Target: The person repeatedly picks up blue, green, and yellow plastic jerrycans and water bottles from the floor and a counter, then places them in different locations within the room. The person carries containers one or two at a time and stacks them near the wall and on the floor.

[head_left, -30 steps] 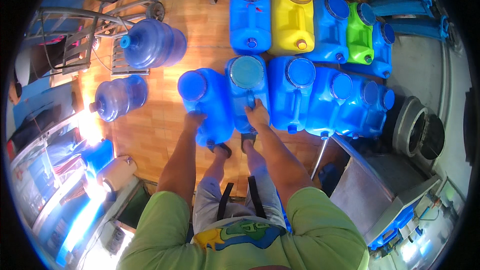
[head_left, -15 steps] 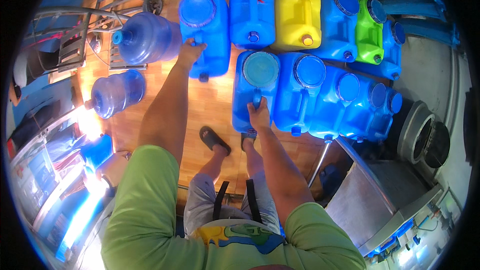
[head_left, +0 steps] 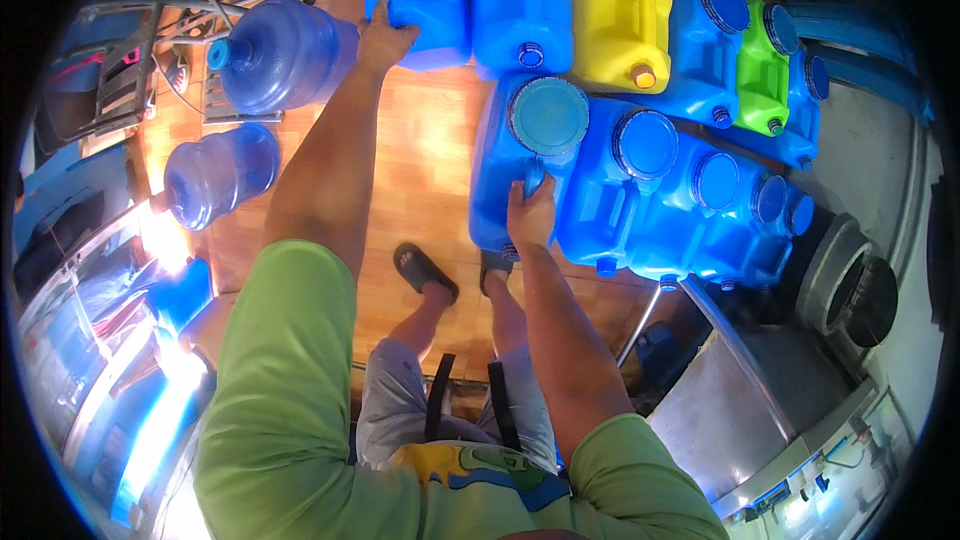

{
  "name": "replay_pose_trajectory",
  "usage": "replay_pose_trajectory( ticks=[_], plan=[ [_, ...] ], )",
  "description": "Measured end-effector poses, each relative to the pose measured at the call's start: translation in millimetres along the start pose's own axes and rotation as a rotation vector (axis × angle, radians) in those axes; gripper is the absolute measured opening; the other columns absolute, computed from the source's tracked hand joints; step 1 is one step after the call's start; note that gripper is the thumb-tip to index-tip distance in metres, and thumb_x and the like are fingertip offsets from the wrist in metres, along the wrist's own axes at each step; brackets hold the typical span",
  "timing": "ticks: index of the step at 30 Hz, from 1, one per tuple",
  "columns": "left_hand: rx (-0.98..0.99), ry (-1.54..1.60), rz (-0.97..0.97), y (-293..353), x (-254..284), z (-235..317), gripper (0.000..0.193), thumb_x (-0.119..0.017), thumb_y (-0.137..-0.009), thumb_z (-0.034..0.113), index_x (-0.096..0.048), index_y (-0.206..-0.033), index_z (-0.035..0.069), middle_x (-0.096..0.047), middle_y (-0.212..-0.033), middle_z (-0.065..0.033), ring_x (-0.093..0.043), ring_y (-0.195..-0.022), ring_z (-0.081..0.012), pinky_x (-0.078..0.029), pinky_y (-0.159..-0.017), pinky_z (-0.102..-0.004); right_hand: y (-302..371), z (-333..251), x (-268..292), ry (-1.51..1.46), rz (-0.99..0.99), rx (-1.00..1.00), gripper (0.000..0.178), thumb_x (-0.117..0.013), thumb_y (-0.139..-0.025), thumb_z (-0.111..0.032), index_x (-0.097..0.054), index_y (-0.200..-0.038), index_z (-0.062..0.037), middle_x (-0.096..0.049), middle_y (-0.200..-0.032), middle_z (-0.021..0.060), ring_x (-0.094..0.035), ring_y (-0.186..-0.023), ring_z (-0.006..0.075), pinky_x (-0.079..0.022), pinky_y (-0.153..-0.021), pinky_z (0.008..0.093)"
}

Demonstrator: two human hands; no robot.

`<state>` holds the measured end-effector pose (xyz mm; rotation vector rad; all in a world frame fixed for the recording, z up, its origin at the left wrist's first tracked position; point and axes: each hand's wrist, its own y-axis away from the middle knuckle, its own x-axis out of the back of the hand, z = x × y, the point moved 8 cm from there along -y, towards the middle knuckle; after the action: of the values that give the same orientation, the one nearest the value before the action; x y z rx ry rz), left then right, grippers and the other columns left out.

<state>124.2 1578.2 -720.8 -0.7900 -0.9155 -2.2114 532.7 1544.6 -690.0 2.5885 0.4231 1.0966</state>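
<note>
My left hand [head_left: 385,40] rests with fingers apart against the near left corner of a blue water jug [head_left: 430,25], below its moulded handle. That jug is at the left end of the back row, and its top runs off the frame's upper edge. My right hand [head_left: 532,210] is closed around the handle of a second blue jug [head_left: 495,170], which has a teal round lid [head_left: 548,115]. This one stands at the left end of the front row. Part of its near face is hidden by my fingers.
The back row continues with a yellow jug [head_left: 620,15] and a green jug [head_left: 762,70]. More blue jugs [head_left: 605,195] line the front row. Two clear round bottles [head_left: 290,55] lie at left beside a metal rack [head_left: 130,70]. A metal cabinet [head_left: 740,400] stands at lower right.
The left blue jug has moved away from me, its near end now about level with its neighbour's. My left hand has moved off its handle. The right jug has shifted slightly away.
</note>
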Motion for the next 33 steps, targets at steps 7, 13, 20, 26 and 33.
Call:
replay_pose_trajectory(
  ticks=[7,13,20,26,33],
  plan=[
    [-0.290,-0.192,0.006,3.4,9.1,4.3,0.088,-0.070,-0.078,0.045,-0.027,-0.151,0.021,-0.036,-0.142,-0.0328,-0.045,-0.128,-0.0438,-0.041,-0.104,-0.0447,2.3,-4.3,-1.3,0.065,-0.018,-0.061,0.053,-0.065,-0.085,-0.021,-0.043,-0.128,0.0021,-0.063,-0.097,0.0322,-0.060,-0.091,0.0491,-0.048,-0.080,0.0532],
    [-0.438,-0.067,0.072,33.3,19.9,26.3,0.087,-0.071,-0.082,0.037,-0.026,-0.148,0.002,-0.039,-0.138,-0.0334,-0.047,-0.122,-0.0472,-0.042,-0.101,-0.0482,-6.6,-7.9,1.6,0.027,0.042,0.039,0.061,-0.065,-0.085,-0.021,-0.038,-0.134,0.0010,-0.060,-0.114,0.0307,-0.059,-0.104,0.0475,-0.048,-0.086,0.0496],
    [-0.125,-0.247,-0.496,259.0,-58.6,-144.7,0.091,-0.062,-0.088,0.050,-0.021,-0.149,-0.002,-0.020,-0.154,-0.0286,-0.017,-0.143,-0.0426,-0.017,-0.118,-0.0459,-6.5,14.3,40.4,0.297,-0.290,-0.113,0.077,-0.062,-0.086,-0.051,-0.037,-0.143,-0.0065,-0.053,-0.134,0.0211,-0.053,-0.122,0.0351,-0.044,-0.100,0.0430],
    [0.337,-0.348,-0.984,538.7,29.5,-336.6,0.084,-0.071,-0.077,0.057,-0.050,-0.133,-0.002,-0.057,-0.129,-0.0225,-0.056,-0.120,-0.0323,-0.045,-0.099,-0.0392,110.6,102.1,164.7,0.426,-0.401,0.000,0.055,-0.062,-0.087,-0.039,-0.054,-0.121,0.0034,-0.060,-0.117,0.0271,-0.058,-0.111,0.0399,-0.047,-0.090,0.0458],
    [0.438,-0.266,-0.448,579.2,208.5,-354.6,0.050,-0.068,-0.084,0.038,-0.062,-0.110,-0.005,-0.069,-0.097,-0.0150,-0.065,-0.093,-0.0241,-0.050,-0.083,-0.0381,197.7,179.8,322.1,0.708,-0.808,-0.230,0.053,-0.062,-0.085,-0.047,-0.061,-0.118,-0.0064,-0.062,-0.118,0.0223,-0.062,-0.105,0.0370,-0.050,-0.087,0.0471]
  ],
)
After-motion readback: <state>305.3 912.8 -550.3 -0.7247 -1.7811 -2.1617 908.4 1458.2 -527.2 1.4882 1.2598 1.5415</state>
